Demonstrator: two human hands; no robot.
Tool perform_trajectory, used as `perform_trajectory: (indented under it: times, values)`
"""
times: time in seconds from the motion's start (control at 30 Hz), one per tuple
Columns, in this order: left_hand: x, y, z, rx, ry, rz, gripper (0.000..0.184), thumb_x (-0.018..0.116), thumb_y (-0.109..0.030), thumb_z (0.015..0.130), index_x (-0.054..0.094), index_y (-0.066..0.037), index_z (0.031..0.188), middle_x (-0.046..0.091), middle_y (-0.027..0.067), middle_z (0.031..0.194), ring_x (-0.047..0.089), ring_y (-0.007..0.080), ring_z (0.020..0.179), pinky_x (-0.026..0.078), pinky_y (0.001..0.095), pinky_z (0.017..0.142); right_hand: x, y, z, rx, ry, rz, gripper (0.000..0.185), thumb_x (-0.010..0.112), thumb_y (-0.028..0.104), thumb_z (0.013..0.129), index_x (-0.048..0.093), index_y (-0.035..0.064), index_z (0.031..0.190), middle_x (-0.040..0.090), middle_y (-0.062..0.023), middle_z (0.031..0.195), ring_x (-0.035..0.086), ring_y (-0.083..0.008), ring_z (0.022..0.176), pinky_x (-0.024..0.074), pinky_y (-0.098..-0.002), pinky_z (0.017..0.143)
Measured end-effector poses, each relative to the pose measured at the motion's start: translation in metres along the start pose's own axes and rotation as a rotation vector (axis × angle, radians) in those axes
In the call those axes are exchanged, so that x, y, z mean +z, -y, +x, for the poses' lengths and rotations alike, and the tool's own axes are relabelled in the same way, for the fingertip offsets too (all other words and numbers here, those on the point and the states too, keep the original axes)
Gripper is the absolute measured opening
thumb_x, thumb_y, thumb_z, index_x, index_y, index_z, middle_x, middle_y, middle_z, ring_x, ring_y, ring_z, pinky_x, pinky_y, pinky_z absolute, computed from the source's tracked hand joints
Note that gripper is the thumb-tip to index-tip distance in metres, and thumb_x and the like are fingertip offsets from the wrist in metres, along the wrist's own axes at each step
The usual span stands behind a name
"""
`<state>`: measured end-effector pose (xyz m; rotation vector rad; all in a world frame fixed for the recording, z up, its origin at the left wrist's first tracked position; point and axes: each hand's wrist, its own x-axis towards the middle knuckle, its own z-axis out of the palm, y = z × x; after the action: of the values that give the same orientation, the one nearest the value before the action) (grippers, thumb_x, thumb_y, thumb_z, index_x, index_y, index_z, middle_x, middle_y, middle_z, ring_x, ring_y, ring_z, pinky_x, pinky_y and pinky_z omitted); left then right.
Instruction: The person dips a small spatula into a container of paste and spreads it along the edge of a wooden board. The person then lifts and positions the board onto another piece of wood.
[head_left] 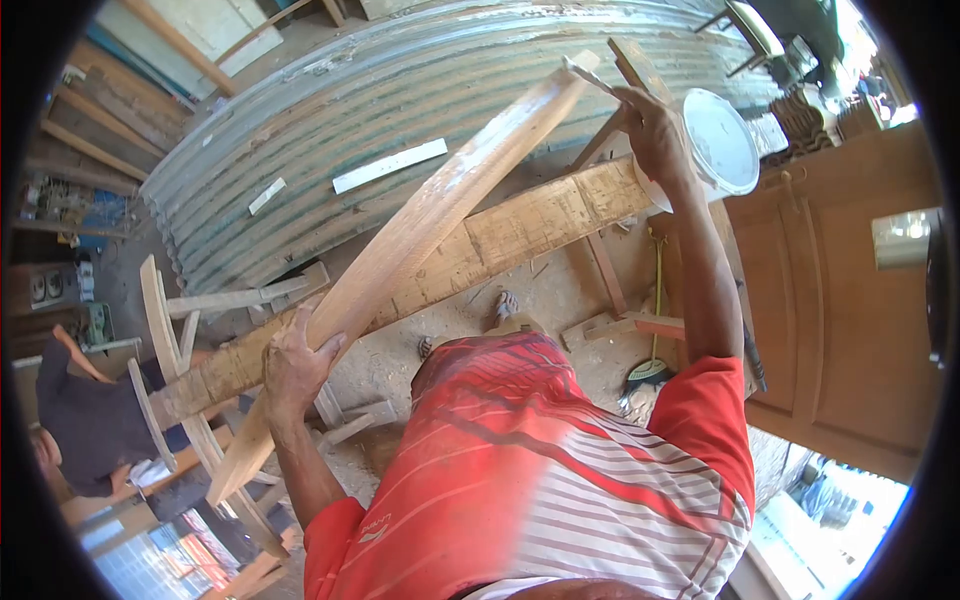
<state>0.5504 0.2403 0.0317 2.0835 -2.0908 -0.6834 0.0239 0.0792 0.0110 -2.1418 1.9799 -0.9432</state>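
A long wooden board point(400, 235) slants across the view, over a thick timber beam point(520, 235). White, wet-looking smears run along the upper half of its face. My left hand point(298, 365) wraps around the board's lower part, thumb on the near side. At the board's top end, my right hand point(655, 130) is closed on a thin stick-like tool point(592, 78), whose tip touches or nearly touches the board; I cannot tell its exact kind. Just right of that hand, a white bucket point(722, 145) stands at the beam's end, partly hidden by my forearm.
Corrugated metal sheeting point(300, 150) lies beyond the beam, with a white strip point(390, 166) on it. A brown wooden door panel point(840, 290) stands at right, near a broom point(650, 372). Wooden frame pieces point(185, 350) and a co-worker in a dark shirt point(100, 425) are at left.
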Motion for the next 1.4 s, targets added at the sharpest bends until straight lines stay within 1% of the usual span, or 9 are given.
perform_trajectory:
  times: [0.07,0.2,0.47,0.9,1.1,1.2,1.23,1.33,1.4]
  values:
    - [-0.002,-0.005,-0.002,-0.013,-0.018,0.012,0.06,0.082,-0.031,0.089,0.06,-0.009,0.14,0.073,0.0258,0.117,0.07,0.0452,0.111,0.054,0.0513,0.093,0.005,0.013,-0.01,-0.154,-0.055,-0.214,0.03,0.059,0.006,0.1,0.073,0.008,0.127,0.073,-0.015,0.105,0.072,-0.0331,0.094,0.0562,-0.0449,0.08]
    - [0.004,0.003,-0.002,0.056,-0.08,-0.012,0.062,0.083,-0.033,0.088,0.061,-0.009,0.14,0.073,0.0255,0.118,0.071,0.0442,0.11,0.056,0.051,0.092,-0.006,0.036,-0.025,-0.335,-0.067,-0.141,0.032,0.062,-0.002,0.094,0.076,0.0103,0.12,0.069,-0.0132,0.1,0.069,-0.0319,0.1,0.0546,-0.0443,0.082]
    - [-0.001,0.0,-0.002,0.012,-0.029,0.018,0.06,0.083,-0.034,0.089,0.062,-0.01,0.139,0.072,0.0209,0.125,0.071,0.0422,0.11,0.057,0.0498,0.091,0.004,0.009,0.014,0.034,0.03,-0.044,0.027,0.056,0.008,0.103,0.073,0.0063,0.124,0.07,-0.0218,0.108,0.07,-0.0403,0.097,0.0523,-0.0461,0.084]
    - [0.005,0.014,0.0,0.105,-0.075,0.01,0.061,0.083,-0.031,0.088,0.06,-0.011,0.141,0.073,0.0198,0.122,0.073,0.0408,0.107,0.058,0.0489,0.088,0.008,0.141,-0.071,-0.146,0.226,0.085,0.026,0.06,0.002,0.1,0.073,0.003,0.123,0.07,-0.0208,0.1,0.071,-0.0359,0.087,0.0556,-0.0442,0.079]
    - [0.002,0.011,-0.001,0.07,-0.034,0.037,0.062,0.081,-0.035,0.09,0.059,-0.011,0.143,0.073,0.0195,0.122,0.073,0.0404,0.105,0.059,0.0491,0.087,0.011,0.091,-0.039,-0.009,-0.022,0.05,0.027,0.058,0.004,0.103,0.072,0.0009,0.126,0.073,-0.0206,0.114,0.074,-0.0337,0.094,0.0561,-0.0406,0.084]
    - [-0.002,0.007,-0.001,-0.006,0.026,-0.041,0.064,0.081,-0.035,0.09,0.058,-0.011,0.145,0.069,0.0203,0.134,0.066,0.0422,0.121,0.054,0.0494,0.1,0.008,0.056,-0.018,0.06,-0.036,-0.057,0.027,0.057,0.007,0.103,0.071,0.0009,0.126,0.074,-0.0213,0.113,0.073,-0.036,0.096,0.055,-0.0416,0.085]
    - [-0.002,0.006,0.0,-0.009,0.031,-0.039,0.064,0.081,-0.036,0.09,0.058,-0.011,0.145,0.069,0.0202,0.134,0.067,0.0421,0.121,0.054,0.0494,0.1,0.01,0.051,-0.016,-0.057,-0.009,-0.04,0.028,0.056,0.009,0.104,0.071,0.0013,0.126,0.074,-0.0215,0.112,0.073,-0.0367,0.1,0.0538,-0.0426,0.087]
    - [-0.002,0.006,0.0,-0.033,0.032,-0.027,0.064,0.081,-0.036,0.09,0.058,-0.013,0.145,0.069,0.0198,0.133,0.067,0.042,0.12,0.054,0.0494,0.099,-0.002,0.075,-0.023,0.074,0.169,0.038,0.028,0.055,0.009,0.104,0.071,0.0013,0.126,0.072,-0.0219,0.11,0.071,-0.0375,0.102,0.0527,-0.043,0.089]
    - [-0.001,0.005,-0.001,-0.039,0.036,-0.012,0.064,0.081,-0.036,0.09,0.058,-0.014,0.145,0.07,0.0196,0.132,0.067,0.0423,0.119,0.054,0.0498,0.098,0.001,0.063,-0.011,0.063,0.077,0.041,0.028,0.055,0.008,0.104,0.071,0.0017,0.126,0.071,-0.0216,0.107,0.07,-0.0377,0.1,0.0523,-0.0436,0.087]
